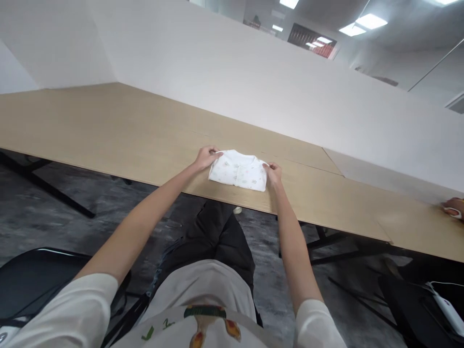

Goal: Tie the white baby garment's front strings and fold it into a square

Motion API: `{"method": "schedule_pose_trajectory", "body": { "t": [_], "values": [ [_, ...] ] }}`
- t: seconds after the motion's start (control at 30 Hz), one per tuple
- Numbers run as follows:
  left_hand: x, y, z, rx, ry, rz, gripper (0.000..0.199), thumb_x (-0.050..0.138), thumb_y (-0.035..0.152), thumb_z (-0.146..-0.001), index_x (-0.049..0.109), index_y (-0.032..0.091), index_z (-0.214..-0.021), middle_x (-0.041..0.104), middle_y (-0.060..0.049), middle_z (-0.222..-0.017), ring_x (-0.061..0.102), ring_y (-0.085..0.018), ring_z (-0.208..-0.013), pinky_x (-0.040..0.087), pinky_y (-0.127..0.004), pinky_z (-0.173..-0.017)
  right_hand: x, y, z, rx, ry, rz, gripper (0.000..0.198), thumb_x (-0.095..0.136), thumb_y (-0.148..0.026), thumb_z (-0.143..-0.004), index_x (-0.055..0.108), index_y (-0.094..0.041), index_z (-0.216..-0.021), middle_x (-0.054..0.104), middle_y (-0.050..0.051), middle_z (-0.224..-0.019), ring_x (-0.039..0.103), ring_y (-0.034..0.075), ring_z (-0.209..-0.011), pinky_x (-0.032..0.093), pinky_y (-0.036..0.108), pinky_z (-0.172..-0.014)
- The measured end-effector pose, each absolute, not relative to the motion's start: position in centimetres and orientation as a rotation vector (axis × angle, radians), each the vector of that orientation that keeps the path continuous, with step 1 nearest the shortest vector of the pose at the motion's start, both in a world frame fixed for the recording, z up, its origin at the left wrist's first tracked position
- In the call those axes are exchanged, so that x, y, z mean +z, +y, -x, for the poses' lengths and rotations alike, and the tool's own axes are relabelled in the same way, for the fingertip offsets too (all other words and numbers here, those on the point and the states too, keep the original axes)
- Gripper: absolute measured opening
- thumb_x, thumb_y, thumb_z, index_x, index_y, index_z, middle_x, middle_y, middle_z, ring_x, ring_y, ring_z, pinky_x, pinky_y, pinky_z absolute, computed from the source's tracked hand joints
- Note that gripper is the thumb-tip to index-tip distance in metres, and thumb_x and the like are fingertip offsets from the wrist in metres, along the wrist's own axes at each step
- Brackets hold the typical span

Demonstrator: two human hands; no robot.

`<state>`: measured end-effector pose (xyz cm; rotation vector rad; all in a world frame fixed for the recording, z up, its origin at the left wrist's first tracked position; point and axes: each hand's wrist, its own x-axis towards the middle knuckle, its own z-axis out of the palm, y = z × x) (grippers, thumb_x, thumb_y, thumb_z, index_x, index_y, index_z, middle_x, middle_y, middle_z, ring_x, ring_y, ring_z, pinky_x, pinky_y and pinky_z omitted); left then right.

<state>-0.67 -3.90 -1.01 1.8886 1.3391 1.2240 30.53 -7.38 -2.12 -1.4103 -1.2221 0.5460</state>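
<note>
A small white baby garment with a faint print and a rounded neckline lies folded on the wooden table, close to its front edge. My left hand pinches its upper left corner between thumb and fingers. At the upper right corner, my right hand has the cloth pinched in the same way. Both arms reach forward from my body, and the garment lies between the two hands.
A white wall runs along the table's back. Black chairs stand at left and right, the right one with a white device on it. Another person's hand shows at the far right table end.
</note>
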Motion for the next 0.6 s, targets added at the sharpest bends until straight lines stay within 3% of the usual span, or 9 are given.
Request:
{"method": "schedule_pose_trajectory", "body": {
  "t": [0.33,0.47,0.6],
  "values": [
    [12.9,-0.1,1.3,1.490,1.330,-2.390,0.044,0.047,0.052,-0.093,0.056,0.012,-0.110,0.053,-0.005,-0.094,0.053,-0.029,-0.113,0.039,-0.039,-0.095,14.8,-8.8,-35.3,0.210,-1.450,1.003,0.039,0.062,-0.059,-0.080,0.051,-0.021,-0.078,0.047,-0.004,-0.065,0.051,0.012,-0.061,0.042,0.024,-0.058],
    [15.3,-0.8,1.5,1.231,1.435,-2.569,0.051,0.046,0.055,-0.093,0.053,0.012,-0.119,0.056,-0.007,-0.092,0.054,-0.030,-0.111,0.038,-0.039,-0.095,17.2,-9.9,-35.9,0.062,-1.615,1.213,0.043,0.064,-0.063,-0.079,0.059,-0.020,-0.083,0.054,-0.002,-0.064,0.053,0.013,-0.061,0.044,0.027,-0.061],
    [13.7,-2.2,0.8,0.701,1.647,-2.672,0.054,0.041,0.059,-0.093,0.054,0.016,-0.124,0.065,-0.010,-0.102,0.058,-0.028,-0.107,0.040,-0.034,-0.090,15.0,-9.8,-35.3,-0.167,-1.812,1.707,0.048,0.059,-0.064,-0.082,0.066,-0.017,-0.088,0.066,0.006,-0.075,0.061,0.020,-0.074,0.045,0.030,-0.069]
  ]
}}
